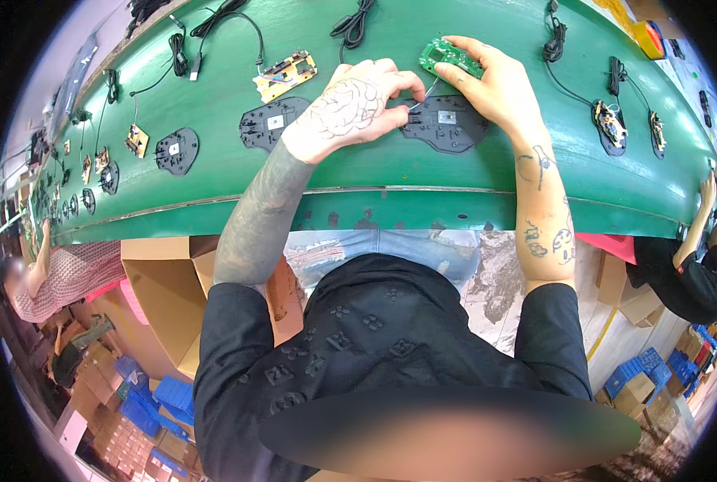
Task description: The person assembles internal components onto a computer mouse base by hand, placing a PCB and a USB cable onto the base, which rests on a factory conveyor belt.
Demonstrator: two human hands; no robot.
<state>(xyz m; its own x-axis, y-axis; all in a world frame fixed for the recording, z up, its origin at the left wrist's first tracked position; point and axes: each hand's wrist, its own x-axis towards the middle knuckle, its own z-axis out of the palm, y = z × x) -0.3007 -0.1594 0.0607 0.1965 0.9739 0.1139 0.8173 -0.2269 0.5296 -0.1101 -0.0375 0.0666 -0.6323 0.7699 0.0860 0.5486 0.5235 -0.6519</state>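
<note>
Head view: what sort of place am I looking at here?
Probably an electronics assembly workshop: circuit boards, black bases and coiled cables are spread along a long green worktop, with other people beside it.

Open cardboard box — blue bins lower left

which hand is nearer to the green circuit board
Right: the right hand grips the green circuit board at its right end, while the left hand is off to its left and closer to the person's body.
</note>
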